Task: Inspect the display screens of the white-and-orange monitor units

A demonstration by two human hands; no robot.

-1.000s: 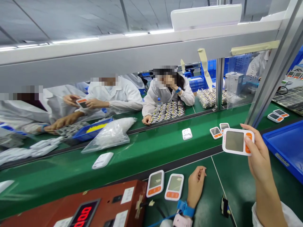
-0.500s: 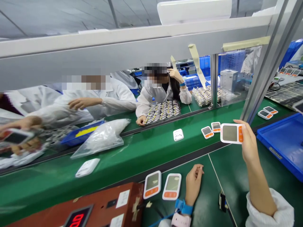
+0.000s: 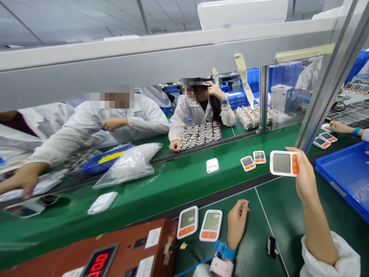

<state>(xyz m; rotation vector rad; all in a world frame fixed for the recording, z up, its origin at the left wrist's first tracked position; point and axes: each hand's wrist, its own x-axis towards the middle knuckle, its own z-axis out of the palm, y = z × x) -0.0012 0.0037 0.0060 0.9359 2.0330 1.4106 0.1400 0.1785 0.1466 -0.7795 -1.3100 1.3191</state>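
Note:
My right hand (image 3: 305,173) grips a white digital display unit (image 3: 284,163) by its end with orange buttons. The unit is raised above the bench, its blank grey screen facing me. My left hand (image 3: 236,221) rests on the green bench with fingers curled in and nothing visible in them. It wears a blue wrist strap (image 3: 225,251) and a pink watch (image 3: 221,266). Just left of that hand, two similar units lie face up: a nearer display unit (image 3: 211,226) and another display unit (image 3: 187,222) beside the red-brown box.
A red-brown box (image 3: 123,246) with red digits stands front left. The green belt (image 3: 178,177) carries several units. At right are a blue tray (image 3: 337,181) and a co-worker's hand (image 3: 341,127). Another co-worker's hand (image 3: 23,179) reaches over the belt. A metal post (image 3: 323,77) rises at right.
Units on the belt have shifted slightly left. At left, a co-worker's display unit is now down by the belt. A co-worker's hand has appeared at right. My hands have barely moved.

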